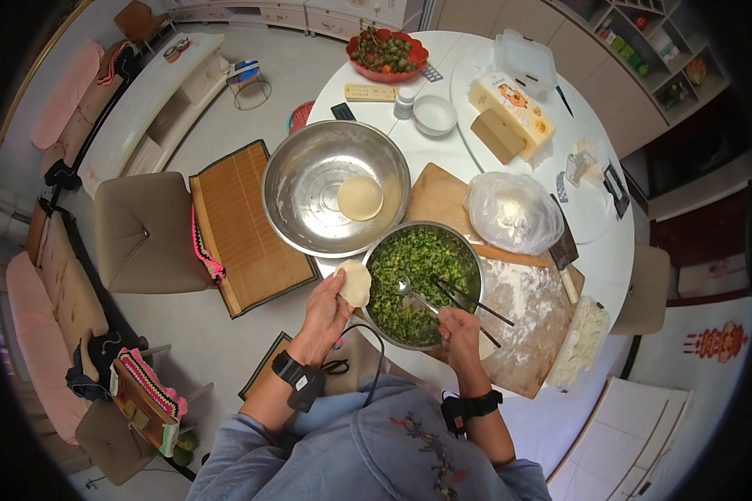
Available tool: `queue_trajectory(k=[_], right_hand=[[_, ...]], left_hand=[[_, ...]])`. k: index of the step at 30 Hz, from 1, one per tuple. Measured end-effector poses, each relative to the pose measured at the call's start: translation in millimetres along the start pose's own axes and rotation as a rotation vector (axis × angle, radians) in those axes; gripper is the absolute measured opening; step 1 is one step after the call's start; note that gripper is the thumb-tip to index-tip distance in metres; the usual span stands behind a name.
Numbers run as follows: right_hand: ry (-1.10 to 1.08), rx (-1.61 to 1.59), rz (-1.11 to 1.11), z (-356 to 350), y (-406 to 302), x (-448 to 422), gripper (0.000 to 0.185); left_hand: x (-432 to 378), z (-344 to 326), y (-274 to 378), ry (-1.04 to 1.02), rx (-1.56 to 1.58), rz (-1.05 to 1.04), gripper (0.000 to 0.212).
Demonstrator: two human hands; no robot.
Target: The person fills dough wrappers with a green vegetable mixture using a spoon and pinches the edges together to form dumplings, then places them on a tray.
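Observation:
My left hand holds a flat round dough wrapper just off the left rim of a steel bowl. Chopped green filling fills that steel bowl. In my right hand is the handle of a metal spoon, whose head is over the filling. A pair of dark chopsticks leans in the same bowl, across its right rim. Behind it stands a larger steel basin with a ball of dough inside. Part of another pale wrapper shows beside my right wrist.
Right of the bowl lies a floured wooden board with a rolling pin, a cleaver and a plastic bag of flour. A tray of dumplings sits at the table's right edge. Farther back are a white bowl and a red fruit basin.

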State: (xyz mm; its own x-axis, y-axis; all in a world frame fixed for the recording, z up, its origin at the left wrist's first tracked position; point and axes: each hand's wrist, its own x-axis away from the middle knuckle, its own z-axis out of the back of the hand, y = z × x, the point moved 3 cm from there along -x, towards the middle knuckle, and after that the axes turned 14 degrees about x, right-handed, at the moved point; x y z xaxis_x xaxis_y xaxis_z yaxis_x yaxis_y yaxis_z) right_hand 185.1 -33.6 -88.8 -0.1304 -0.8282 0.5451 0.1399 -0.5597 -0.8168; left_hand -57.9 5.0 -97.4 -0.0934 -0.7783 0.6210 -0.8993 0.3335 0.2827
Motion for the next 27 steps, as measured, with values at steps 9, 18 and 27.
queue_trajectory(k=[9, 18, 27], right_hand=[[0.33, 0.404, 0.57, 14, -35, 40, 0.015], [0.438, 1.091, 1.109, 10, -16, 49, 0.036], [0.462, 1.052, 1.114, 28, -8, 61, 0.028]], left_hand=[[-11, -47, -44, -0.125, 0.012, 0.222, 0.035], [-18, -70, -63, -0.094, 0.091, 0.274, 0.035], [-24, -57, -58, -0.087, 0.194, 0.326, 0.03]])
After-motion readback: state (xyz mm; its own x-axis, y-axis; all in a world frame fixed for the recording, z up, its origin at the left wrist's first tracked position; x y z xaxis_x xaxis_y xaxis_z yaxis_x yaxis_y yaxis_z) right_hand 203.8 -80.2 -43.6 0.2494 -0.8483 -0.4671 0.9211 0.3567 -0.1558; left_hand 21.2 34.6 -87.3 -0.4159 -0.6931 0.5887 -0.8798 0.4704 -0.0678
